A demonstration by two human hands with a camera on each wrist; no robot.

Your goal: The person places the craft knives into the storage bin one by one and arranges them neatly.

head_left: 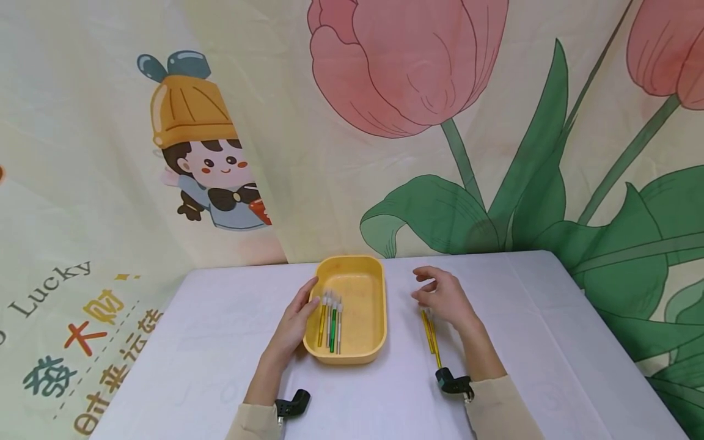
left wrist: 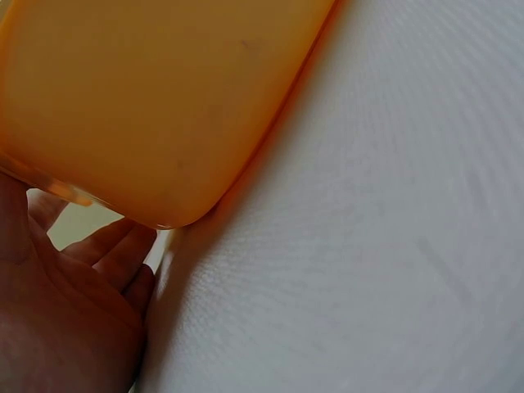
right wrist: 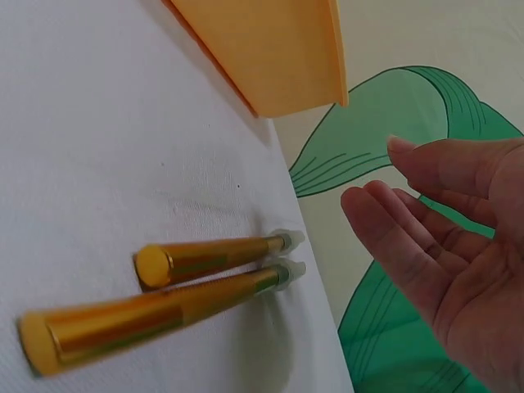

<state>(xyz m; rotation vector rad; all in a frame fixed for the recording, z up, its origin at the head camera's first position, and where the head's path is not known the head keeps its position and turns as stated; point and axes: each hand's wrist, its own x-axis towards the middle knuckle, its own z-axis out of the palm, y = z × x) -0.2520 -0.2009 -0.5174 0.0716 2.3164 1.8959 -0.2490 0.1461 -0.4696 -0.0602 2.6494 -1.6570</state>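
Note:
A yellow plastic tray (head_left: 357, 355) stands on the table, and my left hand (head_left: 294, 324) holds its left side, thumb over the rim and fingers along the outer wall. In the left wrist view those fingers (left wrist: 115, 254) curve at the tray's wall (left wrist: 164, 106). Inside lie several slim pens (head_left: 332, 327), gold, silver and green, with pale tips pointing away. To the tray's right, my right hand (head_left: 444, 296) is raised over the far ends of two gold pens (right wrist: 164, 315) lying side by side. Its thumb and fingers are apart with nothing between them.
A white cloth (head_left: 220, 342) covers the table. Behind its far edge hangs a printed backdrop (head_left: 286, 122) with tulips and a cartoon figure. Each wrist wears a small black camera (head_left: 294, 403), the right one near the pens' near ends.

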